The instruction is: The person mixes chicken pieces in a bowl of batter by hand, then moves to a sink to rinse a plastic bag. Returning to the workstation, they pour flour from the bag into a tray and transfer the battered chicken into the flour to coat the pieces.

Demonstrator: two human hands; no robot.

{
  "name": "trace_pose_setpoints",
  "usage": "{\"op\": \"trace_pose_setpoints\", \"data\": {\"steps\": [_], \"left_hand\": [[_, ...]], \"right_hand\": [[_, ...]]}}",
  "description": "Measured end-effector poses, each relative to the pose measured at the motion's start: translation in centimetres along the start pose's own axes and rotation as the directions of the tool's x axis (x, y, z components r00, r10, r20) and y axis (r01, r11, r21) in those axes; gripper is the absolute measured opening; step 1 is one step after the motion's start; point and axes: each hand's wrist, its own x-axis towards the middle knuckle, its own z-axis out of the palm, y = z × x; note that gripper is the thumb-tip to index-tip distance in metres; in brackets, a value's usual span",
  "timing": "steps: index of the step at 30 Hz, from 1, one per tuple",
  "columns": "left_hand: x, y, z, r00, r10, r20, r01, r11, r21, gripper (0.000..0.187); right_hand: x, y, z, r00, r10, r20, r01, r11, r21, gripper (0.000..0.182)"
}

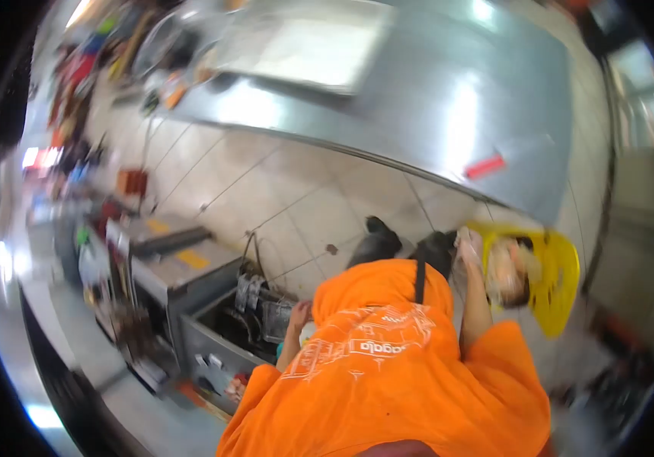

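My right hand [469,248], wrapped in clear, whitish plastic, is low on the right at the near left corner of a yellow plastic crate [563,278]. Its fingers are blurred, and I cannot tell whether they grip the rim. In the crate lies a pale, tan thing in clear plastic [508,270] with a dark part beside it. My left hand [300,314] hangs beside an open grey drawer [209,354] that holds dark and metal containers [273,314]; its fingers are small and smeared. An orange shirt with white print fills the lower middle.
Ahead stands a steel table [410,99] with a large pale tray [311,46] and a red object [485,167] near its edge. Grey cabinets [182,263] and cluttered counters line the left. Two dark shoes [376,242] rest on the tiled floor [289,190].
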Motion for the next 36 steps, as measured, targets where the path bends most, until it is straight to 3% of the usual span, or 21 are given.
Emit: {"op": "trace_pose_setpoints", "data": {"steps": [1,2,4,7,8,11,16,19,22,24,25,27,29,31,34,36], "left_hand": [[-1.6,8.0,-0.3,0.999,-0.050,-0.018,0.045,0.975,-0.215,0.032],[1.0,8.7,-0.9,0.979,0.043,-0.199,-0.092,0.965,-0.245,0.027],[3.0,15.4,-3.0,0.941,0.099,-0.324,-0.234,0.882,-0.410,0.026],[5.5,24.8,-5.5,0.880,0.246,-0.405,-0.413,0.817,-0.402,0.026],[7.5,26.6,-6.6,0.844,0.334,-0.421,-0.503,0.767,-0.399,0.027],[9.2,34.1,-10.2,0.818,0.424,-0.388,-0.563,0.730,-0.387,0.026],[13.3,41.6,-16.6,0.823,0.434,-0.367,-0.563,0.714,-0.417,0.026],[16.2,42.8,-21.6,0.801,0.439,-0.407,-0.579,0.738,-0.346,0.026],[18.7,41.5,-25.7,0.817,0.367,-0.444,-0.538,0.762,-0.361,0.026],[18.3,42.4,-28.7,0.840,0.242,-0.486,-0.490,0.724,-0.485,0.025],[17.9,42.7,-29.9,0.847,0.241,-0.474,-0.480,0.729,-0.488,0.025],[18.0,43.5,-32.3,0.833,0.121,-0.540,-0.433,0.750,-0.500,0.025],[19.2,44.0,-34.6,0.820,0.098,-0.564,-0.442,0.733,-0.516,0.025],[21.2,45.5,-36.9,0.813,0.083,-0.576,-0.445,0.727,-0.523,0.024],[24.7,49.6,-40.6,0.837,0.135,-0.530,-0.431,0.760,-0.487,0.025],[27.8,53.9,-43.0,0.839,0.285,-0.463,-0.496,0.750,-0.437,0.025]], "right_hand": [[-1.9,-6.2,2.6,0.997,-0.052,0.056,0.056,0.996,-0.073,0.042],[-1.1,-6.8,6.0,0.987,-0.098,0.126,0.110,0.990,-0.090,0.042],[1.5,-8.1,12.0,0.857,-0.501,0.122,0.512,0.800,-0.313,0.046],[-6.4,-27.8,17.5,0.758,-0.367,0.539,0.541,0.815,-0.206,0.046],[-6.4,-31.6,19.7,0.705,-0.416,0.574,0.600,0.781,-0.171,0.046],[-7.2,-38.2,26.5,0.573,-0.488,0.658,0.685,0.727,-0.057,0.039],[-4.3,-46.6,35.9,0.469,-0.716,0.518,0.786,0.606,0.127,0.022],[-2.3,-51.0,41.7,0.486,-0.697,0.528,0.761,0.634,0.137,0.024],[-1.3,-55.8,47.7,0.473,-0.735,0.486,0.784,0.603,0.150,0.026],[-0.9,-58.8,51.4,0.499,-0.686,0.530,0.780,0.622,0.069,0.027],[0.1,-59.4,53.8,0.444,-0.731,0.517,0.773,0.605,0.191,0.028],[-0.1,-62.3,57.0,0.446,-0.724,0.526,0.782,0.601,0.165,0.030],[0.5,-64.3,60.3,0.453,-0.715,0.533,0.787,0.601,0.137,0.033],[2.2,-65.1,63.9,0.290,-0.872,0.394,0.949,0.314,-0.003,0.041],[2.7,-67.3,67.4,0.383,-0.866,0.322,0.923,0.344,-0.173,0.046],[3.4,-67.6,68.9,0.489,-0.807,0.332,0.869,0.417,-0.266,0.048]]}}
